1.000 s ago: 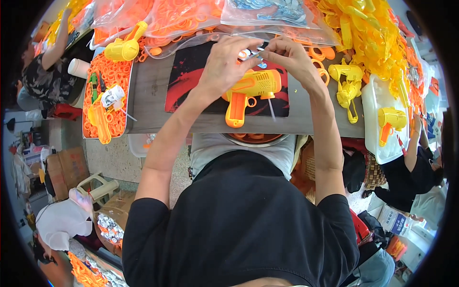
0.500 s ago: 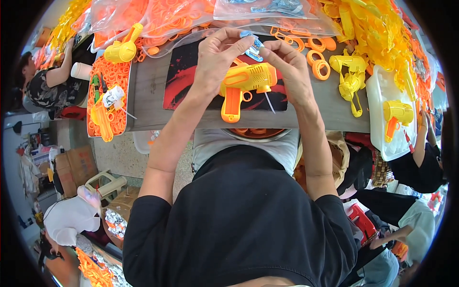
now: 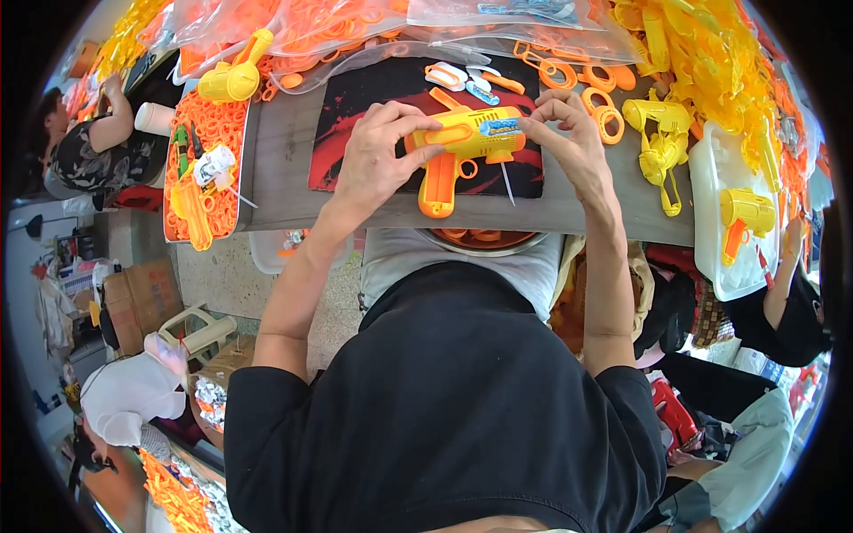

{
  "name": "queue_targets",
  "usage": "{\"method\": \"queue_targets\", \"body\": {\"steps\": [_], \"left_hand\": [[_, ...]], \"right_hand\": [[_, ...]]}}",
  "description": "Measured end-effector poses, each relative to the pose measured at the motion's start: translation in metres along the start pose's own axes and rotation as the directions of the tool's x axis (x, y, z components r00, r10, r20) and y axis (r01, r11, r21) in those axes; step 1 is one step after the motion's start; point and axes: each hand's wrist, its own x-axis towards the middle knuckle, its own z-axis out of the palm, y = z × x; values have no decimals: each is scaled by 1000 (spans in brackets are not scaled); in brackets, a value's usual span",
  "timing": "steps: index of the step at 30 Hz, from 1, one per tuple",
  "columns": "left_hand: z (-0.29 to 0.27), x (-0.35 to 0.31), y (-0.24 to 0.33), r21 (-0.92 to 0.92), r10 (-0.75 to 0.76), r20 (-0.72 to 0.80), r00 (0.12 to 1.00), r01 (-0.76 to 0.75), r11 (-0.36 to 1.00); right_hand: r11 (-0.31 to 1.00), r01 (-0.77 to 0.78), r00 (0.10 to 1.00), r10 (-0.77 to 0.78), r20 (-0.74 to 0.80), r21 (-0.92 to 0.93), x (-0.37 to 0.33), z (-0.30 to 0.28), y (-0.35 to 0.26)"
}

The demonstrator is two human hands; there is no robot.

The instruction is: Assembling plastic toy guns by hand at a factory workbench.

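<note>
A yellow toy gun (image 3: 453, 138) with an orange handle lies on a black and red mat (image 3: 342, 133) in front of me. My left hand (image 3: 382, 153) grips its left end between thumb and fingers. Along the gun's upper right side lies a blue sticker (image 3: 501, 127). My right hand (image 3: 570, 133) pinches at the sticker's right end with thumb and forefinger. A thin white rod (image 3: 507, 184) sticks out below the gun's body. Just beyond the gun are a white and orange part (image 3: 446, 76) and another blue piece (image 3: 482, 92).
At left stands a tray (image 3: 244, 169) of orange rings, with a small white bottle (image 3: 213, 164) on top. Yellow toy parts (image 3: 656, 147) and orange rings (image 3: 604, 117) lie at right, beside a white bin (image 3: 711, 213). Plastic bags of parts line the back. Other people sit on both sides.
Both hands have come down from above the mat to the toy gun. The left hand has let go of the blue sticker and taken hold of the gun; the sticker now lies against its side.
</note>
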Motion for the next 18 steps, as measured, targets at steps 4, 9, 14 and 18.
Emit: {"method": "queue_targets", "body": {"steps": [4, 9, 14, 18], "left_hand": [[3, 0, -2, 64, 33, -30, 999, -32, 997], [11, -1, -14, -41, 100, -87, 991, -103, 994], [14, -3, -14, -58, 74, -105, 992, -80, 995], [12, -3, -11, -22, 74, -86, 994, -76, 997]], "right_hand": [[997, 22, 1000, -23, -13, -80, 0, -1, 1], [993, 47, 999, -50, -20, -110, 4, 1, 11], [968, 172, 985, -168, 41, -182, 9, 39, 7], [951, 176, 983, -155, 101, -255, 10, 44, 0]]}}
